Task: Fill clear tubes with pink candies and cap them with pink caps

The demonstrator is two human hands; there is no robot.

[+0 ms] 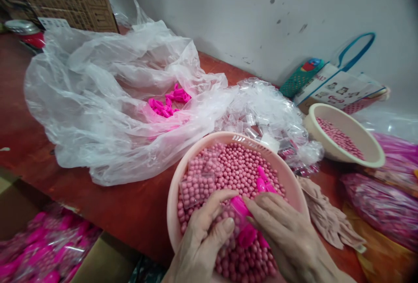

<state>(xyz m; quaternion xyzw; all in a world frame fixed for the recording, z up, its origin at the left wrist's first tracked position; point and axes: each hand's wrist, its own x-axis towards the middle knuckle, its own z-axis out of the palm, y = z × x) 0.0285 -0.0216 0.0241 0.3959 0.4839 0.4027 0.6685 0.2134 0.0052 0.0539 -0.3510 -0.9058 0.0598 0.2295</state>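
Note:
A pale pink basin (173, 191) full of round pink beads (241, 165) stands in front of me. Over it, my left hand (200, 230) grips a small transparent container of beads (222, 218) between thumb and fingers. My right hand (287, 230) has its fingers closed on a magenta plastic cap (239, 207) at the container's end; how far the two are joined is hidden. More magenta pieces (263, 183) lie on the beads just beyond the right fingers. Transparent cases filled with beads (196, 189) rest at the basin's left side.
A big plastic bag (98, 100) holds magenta pieces (163, 106). Behind the basin is a heap of transparent containers (261, 104). A cream bowl of beads (375, 159), a beige cloth (329, 217) and wrapped bundles (382, 204) lie right. A carton (107, 257) of filled packs stands lower left.

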